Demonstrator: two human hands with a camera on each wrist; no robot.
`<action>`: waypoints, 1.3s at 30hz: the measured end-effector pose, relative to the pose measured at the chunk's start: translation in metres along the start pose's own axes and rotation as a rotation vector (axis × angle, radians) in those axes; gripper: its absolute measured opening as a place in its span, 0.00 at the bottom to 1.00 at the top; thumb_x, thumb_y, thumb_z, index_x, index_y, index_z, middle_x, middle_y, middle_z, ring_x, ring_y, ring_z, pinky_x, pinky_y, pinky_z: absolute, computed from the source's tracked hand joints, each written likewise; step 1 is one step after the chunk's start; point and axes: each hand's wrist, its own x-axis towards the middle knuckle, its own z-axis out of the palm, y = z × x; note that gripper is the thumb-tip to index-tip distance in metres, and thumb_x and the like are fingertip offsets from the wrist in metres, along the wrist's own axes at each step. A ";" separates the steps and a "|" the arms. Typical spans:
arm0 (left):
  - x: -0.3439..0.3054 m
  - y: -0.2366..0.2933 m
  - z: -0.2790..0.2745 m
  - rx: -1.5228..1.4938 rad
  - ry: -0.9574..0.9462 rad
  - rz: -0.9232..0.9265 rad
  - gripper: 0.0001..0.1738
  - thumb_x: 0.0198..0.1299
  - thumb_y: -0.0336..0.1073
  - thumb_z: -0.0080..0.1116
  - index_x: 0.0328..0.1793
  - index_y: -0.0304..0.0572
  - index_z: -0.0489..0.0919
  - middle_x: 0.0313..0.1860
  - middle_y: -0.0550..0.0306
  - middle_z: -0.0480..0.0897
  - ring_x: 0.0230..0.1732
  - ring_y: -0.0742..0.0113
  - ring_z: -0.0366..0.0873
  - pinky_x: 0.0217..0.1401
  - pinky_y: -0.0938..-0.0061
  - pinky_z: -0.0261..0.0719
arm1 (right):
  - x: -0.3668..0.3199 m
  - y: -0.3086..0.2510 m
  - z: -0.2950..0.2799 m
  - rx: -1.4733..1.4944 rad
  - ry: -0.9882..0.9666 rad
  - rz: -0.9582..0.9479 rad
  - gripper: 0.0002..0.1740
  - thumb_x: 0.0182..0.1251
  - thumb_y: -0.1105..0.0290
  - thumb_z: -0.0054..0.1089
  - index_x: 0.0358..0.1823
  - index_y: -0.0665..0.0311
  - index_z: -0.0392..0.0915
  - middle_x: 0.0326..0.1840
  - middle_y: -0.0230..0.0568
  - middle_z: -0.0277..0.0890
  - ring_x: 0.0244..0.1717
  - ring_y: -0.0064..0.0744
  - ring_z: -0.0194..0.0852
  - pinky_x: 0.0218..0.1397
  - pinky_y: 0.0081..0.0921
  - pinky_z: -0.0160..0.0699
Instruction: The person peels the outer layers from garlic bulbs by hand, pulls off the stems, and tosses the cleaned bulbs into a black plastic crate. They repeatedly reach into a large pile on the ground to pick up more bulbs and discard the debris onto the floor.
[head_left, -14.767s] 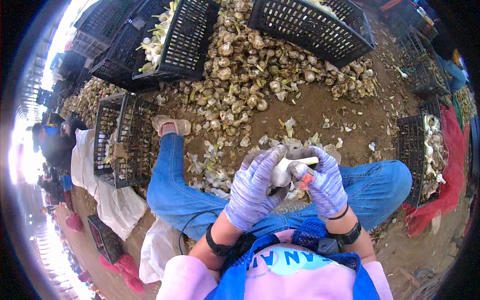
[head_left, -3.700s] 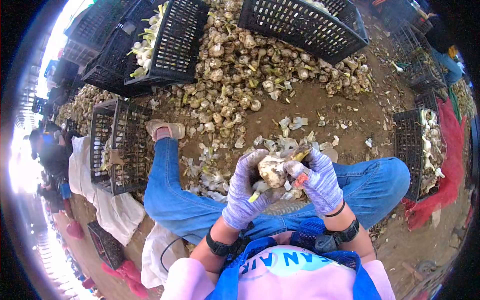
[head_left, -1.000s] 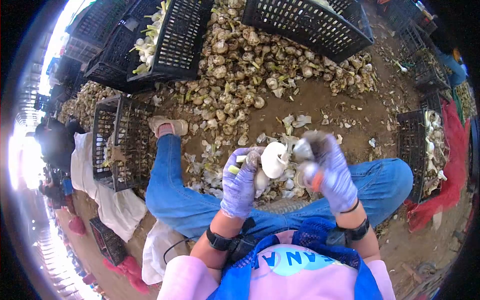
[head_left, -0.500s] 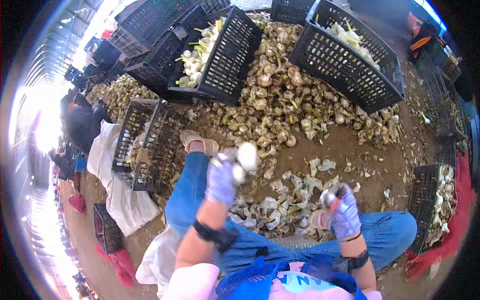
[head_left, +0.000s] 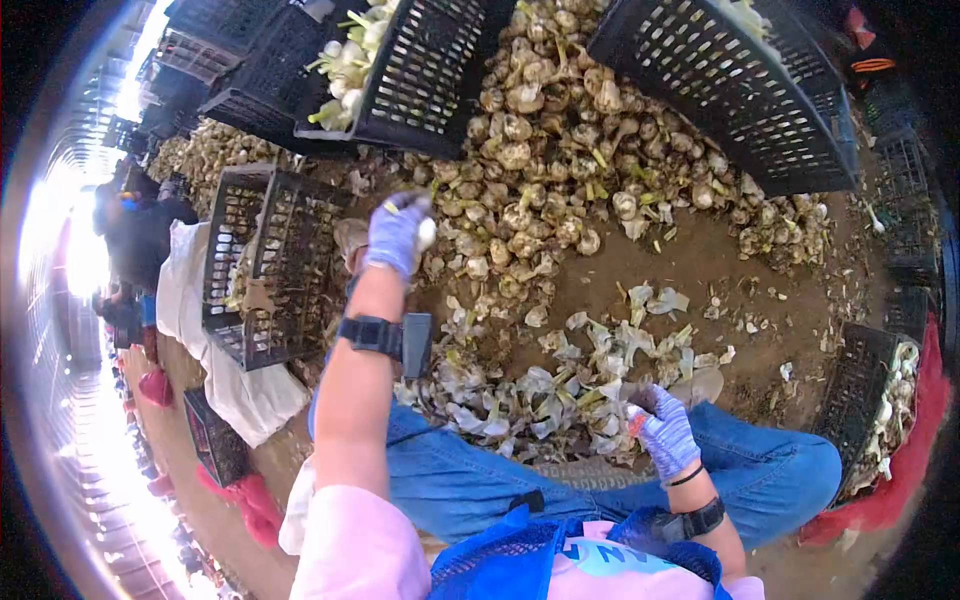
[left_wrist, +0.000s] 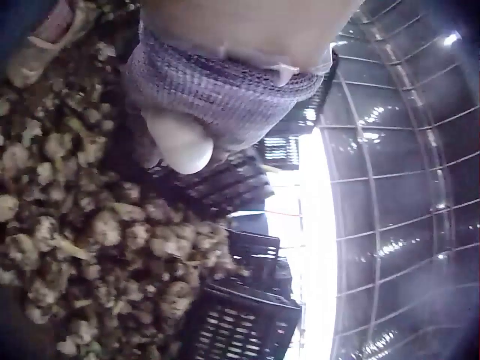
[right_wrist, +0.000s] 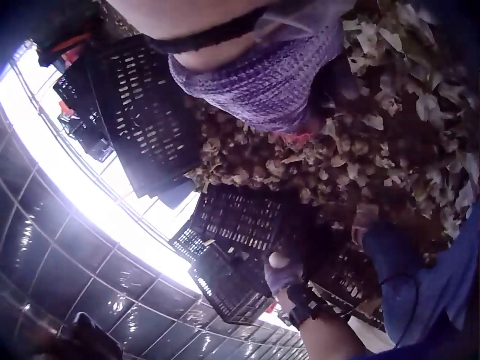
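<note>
In the head view my gloved left hand (head_left: 395, 238) is stretched out to the front left, above the left foot and beside the garlic heap. It grips a white peeled garlic bulb (head_left: 427, 236), which also pokes out past the glove in the left wrist view as a smooth pale garlic bulb (left_wrist: 186, 146). A yellowish stem shows at the top of the fingers. My gloved right hand (head_left: 664, 436) stays over the right thigh, close to the loose garlic skins (head_left: 545, 395). Its fingers bend loosely, and an orange band wraps the thumb, whose tip looks pale.
A black crate of trimmed garlic (head_left: 345, 70) stands ahead at the left, another black crate (head_left: 735, 85) at the right. Between them spreads a heap of dirty garlic bulbs (head_left: 540, 130). An upright crate (head_left: 270, 265) stands left of the foot, a garlic-filled crate (head_left: 865, 410) far right.
The hands worked together on garlic earlier, then parted. My left hand has swung out to the front left with the garlic; the right stayed back near the thigh. The head view has shifted.
</note>
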 end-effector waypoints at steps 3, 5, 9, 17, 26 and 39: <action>0.047 -0.093 -0.021 0.652 -0.036 -0.074 0.23 0.47 0.36 0.60 0.52 0.39 0.75 0.37 0.51 0.81 0.34 0.64 0.78 0.38 0.74 0.75 | 0.011 0.007 -0.006 -0.112 -0.007 0.045 0.23 0.56 0.71 0.54 0.53 0.73 0.68 0.48 0.47 0.74 0.46 0.35 0.74 0.50 0.27 0.72; 0.054 -0.116 -0.010 0.775 -0.089 -0.174 0.25 0.47 0.36 0.59 0.55 0.41 0.74 0.39 0.48 0.81 0.36 0.61 0.79 0.41 0.73 0.75 | 0.016 0.010 -0.008 -0.213 0.022 0.091 0.23 0.56 0.70 0.54 0.52 0.73 0.69 0.46 0.48 0.75 0.46 0.35 0.74 0.50 0.27 0.72; 0.068 -0.150 0.012 1.244 -0.081 -0.158 0.28 0.48 0.41 0.60 0.58 0.48 0.72 0.54 0.39 0.73 0.52 0.49 0.72 0.53 0.66 0.71 | 0.019 0.035 -0.012 -0.239 -0.008 0.155 0.28 0.51 0.64 0.59 0.52 0.74 0.68 0.50 0.55 0.72 0.52 0.44 0.70 0.56 0.31 0.67; -0.037 -0.063 0.062 0.003 -0.155 -0.289 0.18 0.58 0.34 0.55 0.54 0.42 0.68 0.39 0.53 0.78 0.33 0.63 0.79 0.30 0.73 0.82 | 0.025 -0.015 0.003 0.059 0.056 -0.146 0.27 0.52 0.66 0.55 0.55 0.70 0.66 0.56 0.52 0.67 0.58 0.43 0.65 0.61 0.31 0.62; -0.246 0.026 0.105 -0.082 -0.816 -0.160 0.32 0.48 0.31 0.65 0.61 0.37 0.67 0.48 0.55 0.76 0.48 0.70 0.73 0.50 0.78 0.73 | -0.026 -0.060 0.017 0.517 0.030 -0.435 0.22 0.60 0.71 0.52 0.57 0.67 0.66 0.52 0.39 0.70 0.51 0.27 0.69 0.51 0.22 0.69; -0.309 0.042 0.076 0.565 -0.688 0.726 0.41 0.38 0.31 0.69 0.62 0.40 0.64 0.53 0.47 0.69 0.55 0.53 0.68 0.58 0.67 0.66 | -0.094 -0.094 0.027 0.290 0.155 -0.611 0.13 0.55 0.73 0.60 0.43 0.66 0.75 0.35 0.32 0.75 0.29 0.14 0.70 0.31 0.13 0.71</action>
